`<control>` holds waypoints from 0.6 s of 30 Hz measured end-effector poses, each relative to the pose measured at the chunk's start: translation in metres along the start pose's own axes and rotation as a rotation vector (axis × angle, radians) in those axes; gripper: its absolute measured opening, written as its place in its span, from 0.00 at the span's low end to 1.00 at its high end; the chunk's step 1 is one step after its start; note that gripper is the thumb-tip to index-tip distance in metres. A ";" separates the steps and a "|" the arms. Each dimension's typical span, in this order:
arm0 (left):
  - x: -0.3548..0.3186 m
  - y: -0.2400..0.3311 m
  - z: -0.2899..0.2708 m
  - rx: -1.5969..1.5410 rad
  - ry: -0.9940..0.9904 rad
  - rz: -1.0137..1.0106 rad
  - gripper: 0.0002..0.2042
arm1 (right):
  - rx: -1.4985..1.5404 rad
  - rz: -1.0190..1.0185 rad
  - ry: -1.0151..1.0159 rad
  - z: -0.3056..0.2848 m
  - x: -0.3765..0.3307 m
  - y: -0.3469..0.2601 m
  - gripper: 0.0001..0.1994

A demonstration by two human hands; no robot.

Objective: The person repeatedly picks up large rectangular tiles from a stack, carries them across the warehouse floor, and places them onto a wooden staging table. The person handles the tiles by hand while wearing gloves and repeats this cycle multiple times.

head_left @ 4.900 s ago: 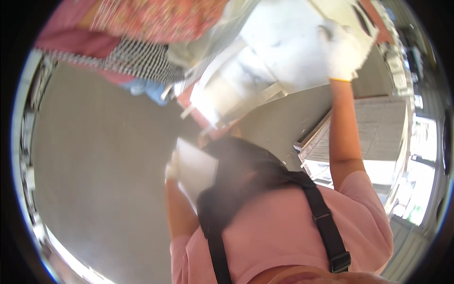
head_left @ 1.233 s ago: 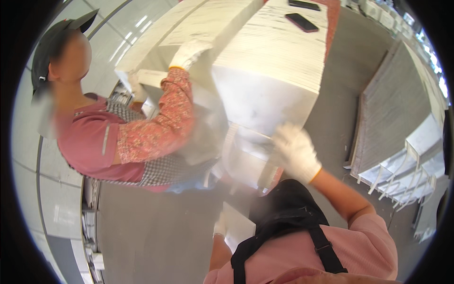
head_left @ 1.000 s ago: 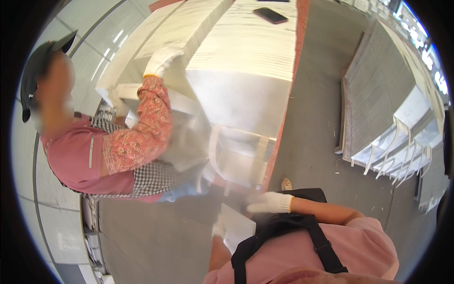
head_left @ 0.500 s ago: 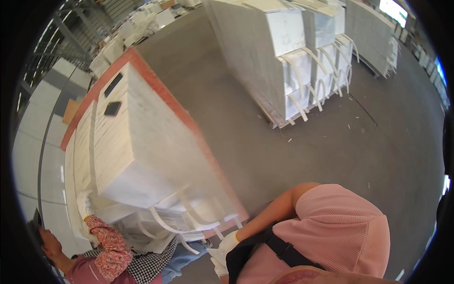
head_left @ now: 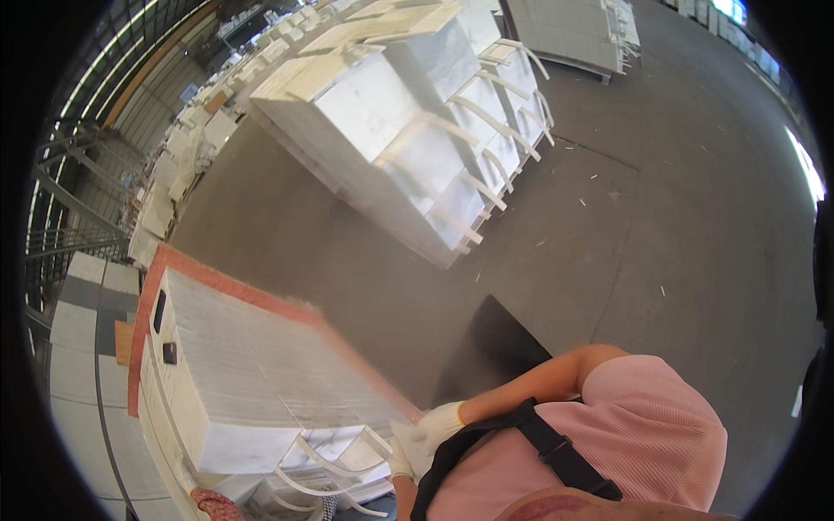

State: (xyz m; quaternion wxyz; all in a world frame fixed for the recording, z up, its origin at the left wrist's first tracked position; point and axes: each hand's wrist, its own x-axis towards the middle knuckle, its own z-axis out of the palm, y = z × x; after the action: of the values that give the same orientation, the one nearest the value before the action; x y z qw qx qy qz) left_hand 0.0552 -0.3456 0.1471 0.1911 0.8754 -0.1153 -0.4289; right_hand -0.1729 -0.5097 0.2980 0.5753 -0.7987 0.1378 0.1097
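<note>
My right hand, in a white knit glove, is in front of my body with its fingers toward the left. Against it, lower down, my gloved left hand shows only in part. The hands overlap and their fingers blend together, so I cannot make out whether anything is between them. Just left of them stands a stack of pale marble-look slabs, with curved white strips at its near end. Two dark flat devices, one long and one shorter, lie on its left edge.
Red-edged board borders the stack's far side. Another person's flowered sleeve shows at the lower left. Ahead stands a larger strapped slab stack. A dark angular shape lies beyond my right forearm. White scraps dot the grey floor.
My view has swung right, so both stacks sit farther left. The other person has mostly left the picture. My hands stay together, and a dark shape now shows beyond my right arm.
</note>
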 end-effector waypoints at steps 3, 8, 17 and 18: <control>0.004 0.049 0.009 0.084 -0.037 0.050 0.47 | -0.018 -0.007 0.115 -0.022 -0.037 0.006 0.25; 0.014 0.129 0.022 0.211 -0.096 0.122 0.46 | 0.202 0.107 0.314 -0.039 -0.070 0.031 0.30; 0.113 0.233 0.081 0.609 -0.240 0.388 0.54 | 0.028 0.193 0.546 -0.101 -0.059 0.080 0.25; 0.122 0.234 0.087 0.554 -0.302 0.358 0.53 | -0.111 0.219 0.533 -0.108 -0.060 0.084 0.26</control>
State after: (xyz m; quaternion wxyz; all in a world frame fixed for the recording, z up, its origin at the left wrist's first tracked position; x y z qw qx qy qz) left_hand 0.0510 -0.6212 0.1134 -0.0003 0.7868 -0.4052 -0.4655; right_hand -0.2566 -0.6314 0.2770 0.4590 -0.8101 0.3631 -0.0349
